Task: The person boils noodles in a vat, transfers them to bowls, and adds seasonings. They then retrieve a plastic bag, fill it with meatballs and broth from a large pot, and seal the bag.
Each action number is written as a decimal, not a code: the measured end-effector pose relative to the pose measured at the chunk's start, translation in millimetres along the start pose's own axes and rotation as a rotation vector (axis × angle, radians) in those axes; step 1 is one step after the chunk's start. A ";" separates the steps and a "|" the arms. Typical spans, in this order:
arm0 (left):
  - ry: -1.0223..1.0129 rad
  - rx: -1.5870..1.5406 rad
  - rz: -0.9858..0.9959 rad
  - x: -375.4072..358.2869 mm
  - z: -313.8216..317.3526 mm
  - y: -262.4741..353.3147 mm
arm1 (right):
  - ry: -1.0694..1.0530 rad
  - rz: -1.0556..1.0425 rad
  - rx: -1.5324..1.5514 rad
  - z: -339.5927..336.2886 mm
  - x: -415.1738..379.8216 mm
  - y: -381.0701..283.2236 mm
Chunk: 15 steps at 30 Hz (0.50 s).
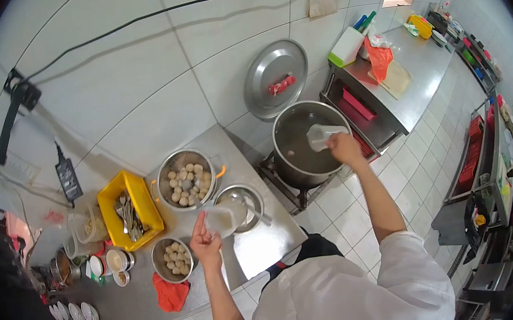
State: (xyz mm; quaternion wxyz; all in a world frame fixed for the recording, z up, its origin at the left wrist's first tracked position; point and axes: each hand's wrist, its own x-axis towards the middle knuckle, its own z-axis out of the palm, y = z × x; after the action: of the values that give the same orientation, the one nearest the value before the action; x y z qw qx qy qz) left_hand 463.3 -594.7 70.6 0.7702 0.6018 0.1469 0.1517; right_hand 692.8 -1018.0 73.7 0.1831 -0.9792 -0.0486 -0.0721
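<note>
My right hand grips a translucent plastic cup over the tall metal pot, which holds liquid with a small pale piece in it. Beside the counter edge, my left hand holds a translucent plastic container, one finger stretched along it. Just behind that container sits a metal bowl with a spoon handle sticking out. A metal colander with orange handles contains several pale balls and a ladle. Near my left wrist, a smaller metal bowl has more pale balls.
A yellow bin of cutlery stands left of the colander. A red cloth lies at the counter's front edge. Behind the pot, a large lid leans on the wall. Farther right are a steel table and tiled floor.
</note>
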 end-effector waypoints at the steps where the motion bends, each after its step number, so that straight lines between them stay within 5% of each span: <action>1: 0.035 0.009 -0.020 0.0 2.5 -0.7 | -0.050 -0.022 -0.090 20.0 10.9 0.1; 8: 0.187 0.030 -0.010 -4.0 40.5 9.9 | -0.181 -0.321 -0.332 167.3 76.6 26.0; 15: 0.273 -0.042 0.004 -0.4 51.6 3.3 | -0.537 -0.491 -0.221 180.8 69.0 28.5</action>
State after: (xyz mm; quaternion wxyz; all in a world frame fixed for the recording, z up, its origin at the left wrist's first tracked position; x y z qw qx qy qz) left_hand 483.9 -639.6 85.8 0.7553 0.5595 0.2457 0.2368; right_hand 786.5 -973.6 -92.2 0.0343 -0.9363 -0.3200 0.1403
